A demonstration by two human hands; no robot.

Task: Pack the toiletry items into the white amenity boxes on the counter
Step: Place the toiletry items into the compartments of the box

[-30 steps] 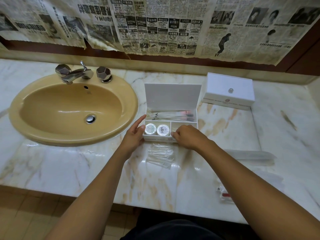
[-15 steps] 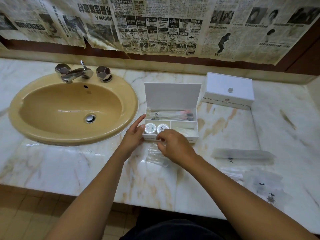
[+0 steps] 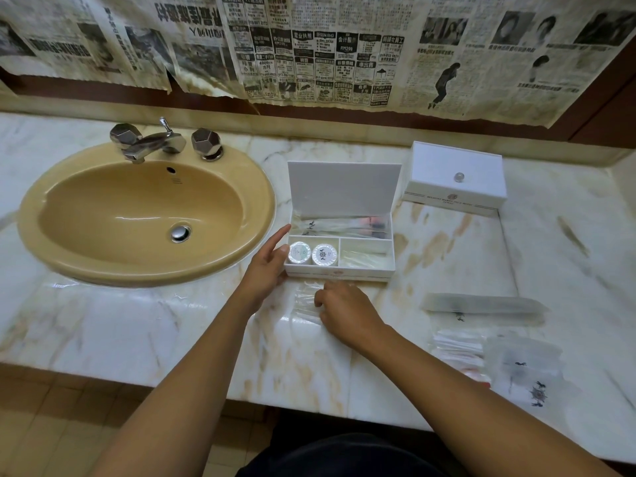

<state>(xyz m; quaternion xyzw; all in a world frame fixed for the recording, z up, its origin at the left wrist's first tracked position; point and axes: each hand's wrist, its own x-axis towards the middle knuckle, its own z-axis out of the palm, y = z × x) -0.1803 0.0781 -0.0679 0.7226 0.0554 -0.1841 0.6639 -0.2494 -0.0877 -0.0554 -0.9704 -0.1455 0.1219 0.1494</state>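
An open white amenity box (image 3: 339,274) stands mid-counter with its lid up. Its back compartment holds clear-wrapped long items (image 3: 344,226); the front left compartment holds two round white packs (image 3: 312,253); the front right holds a clear packet. My left hand (image 3: 266,266) rests against the box's left side, index finger straight. My right hand (image 3: 346,313) lies on a clear plastic packet (image 3: 304,301) on the counter just in front of the box, fingertips curled onto it. A second white box (image 3: 454,179), closed, stands at the back right.
A yellow sink (image 3: 144,215) with a chrome tap (image 3: 151,142) fills the left. On the right of the marble counter lie a long clear-wrapped item (image 3: 481,304) and a pile of clear packets (image 3: 509,366). Newspaper covers the wall behind.
My right hand has pulled back from the box's front right compartment to the clear packet on the counter in front of it. My left hand has stayed at the box's left side.
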